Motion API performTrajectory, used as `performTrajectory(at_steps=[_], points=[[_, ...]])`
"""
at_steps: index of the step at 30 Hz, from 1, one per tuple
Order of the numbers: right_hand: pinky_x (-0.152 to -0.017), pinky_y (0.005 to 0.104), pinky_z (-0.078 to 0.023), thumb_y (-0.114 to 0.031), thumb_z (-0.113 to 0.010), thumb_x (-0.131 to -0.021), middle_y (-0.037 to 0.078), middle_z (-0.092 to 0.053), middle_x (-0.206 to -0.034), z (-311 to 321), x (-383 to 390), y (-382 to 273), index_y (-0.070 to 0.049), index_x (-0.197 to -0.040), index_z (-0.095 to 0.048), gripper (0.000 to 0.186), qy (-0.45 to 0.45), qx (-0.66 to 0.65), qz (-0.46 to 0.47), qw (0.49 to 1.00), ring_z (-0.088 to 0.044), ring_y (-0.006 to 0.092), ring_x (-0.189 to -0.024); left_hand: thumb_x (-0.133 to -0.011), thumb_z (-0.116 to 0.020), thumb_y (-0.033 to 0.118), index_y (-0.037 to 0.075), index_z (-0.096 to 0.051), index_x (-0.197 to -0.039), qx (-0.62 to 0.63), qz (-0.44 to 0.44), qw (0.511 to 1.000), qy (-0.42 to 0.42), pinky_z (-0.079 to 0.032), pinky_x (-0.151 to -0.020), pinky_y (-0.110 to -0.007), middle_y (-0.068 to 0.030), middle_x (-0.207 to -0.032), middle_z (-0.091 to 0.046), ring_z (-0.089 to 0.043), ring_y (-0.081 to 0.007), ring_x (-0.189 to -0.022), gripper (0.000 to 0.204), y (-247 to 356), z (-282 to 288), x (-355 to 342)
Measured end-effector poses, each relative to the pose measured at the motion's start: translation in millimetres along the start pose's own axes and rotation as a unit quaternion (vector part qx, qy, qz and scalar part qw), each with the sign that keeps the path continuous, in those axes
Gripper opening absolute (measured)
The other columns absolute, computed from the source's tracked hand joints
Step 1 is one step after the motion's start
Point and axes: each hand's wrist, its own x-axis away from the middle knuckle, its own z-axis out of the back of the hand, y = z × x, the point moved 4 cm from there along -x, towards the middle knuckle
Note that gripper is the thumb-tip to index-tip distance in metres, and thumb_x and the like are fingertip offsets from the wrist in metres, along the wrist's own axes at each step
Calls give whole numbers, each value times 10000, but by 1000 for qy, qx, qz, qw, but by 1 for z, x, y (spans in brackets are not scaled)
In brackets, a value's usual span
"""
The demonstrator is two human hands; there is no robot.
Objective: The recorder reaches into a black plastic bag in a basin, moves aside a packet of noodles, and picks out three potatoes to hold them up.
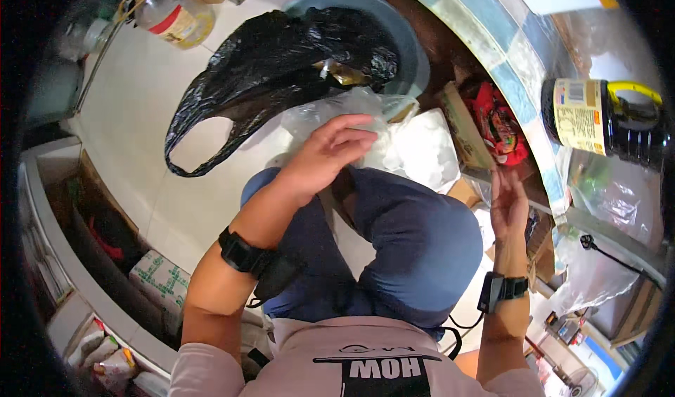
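Note:
My left hand [330,154] is over a see-through plastic bag [355,105], its fingers loosely bent and apart; whether they touch the bag is hard to tell. Beside it lies a white plastic bag or container [425,151]. At the right, my right hand [510,204] has its fingers stretched out, palm up, with the tips by the near corner of an open cardboard box [465,131]. Red packages [500,126] sit inside that box. A large black plastic bag [260,63] is draped over a grey-blue basin [415,60], with a small shiny wrapper [344,72] on it.
A bottle with a red and cream label [179,28] stands on the tiled floor at the far left. A dark bottle with a yellow handle [598,116] is on the tiled ledge at the right. An open drawer [105,207] lies to the left. A black plug [587,242] hangs at the right.

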Motion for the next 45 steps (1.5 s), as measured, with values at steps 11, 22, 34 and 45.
performTrajectory(at_steps=[11, 22, 34, 45], points=[[-711, 246, -465, -108, -523, -884, 82, -612, -899, -106, -8, 42, 8, -1079, -529, 227, -276, 467, -8, 840, -596, 149, -827, -646, -721, 144, 324, -384, -1298, -733, -99, 506, 444, -158, -1024, -571, -44, -1409, -263, -187, -383, -1289, 755, 76, 99, 49], [-823, 276, -435, 0, -490, -841, 146, -588, -1053, -247, -34, 126, -9, -1088, -555, 256, -553, 549, 192, 597, -572, 228, -941, -855, -531, 110, -35, -630, -818, 28, -114, 906, 407, -426, -534, -219, -20, -691, -612, -525, -70, -577, 180, 77, 127, 43], [-1000, 374, -317, 26, -539, -736, 176, -501, -1182, -256, -121, 199, -68, -990, -585, 275, -470, 745, 294, 371, -466, 339, -1109, -725, -519, -119, 75, -284, -1369, 111, -129, 974, 150, -351, -943, -244, -39, -1278, -447, -442, -116, -1120, 712, 84, 80, 44], [-721, 366, -485, 66, -488, -741, 179, -607, -852, -256, -158, 199, -45, -903, -587, 220, -362, 597, 367, 615, -601, 331, -818, -688, -519, -137, 72, -280, -1369, -31, -191, 957, 215, -292, -990, -261, -62, -1304, -421, -401, -156, -1183, 752, 100, 78, 40]])
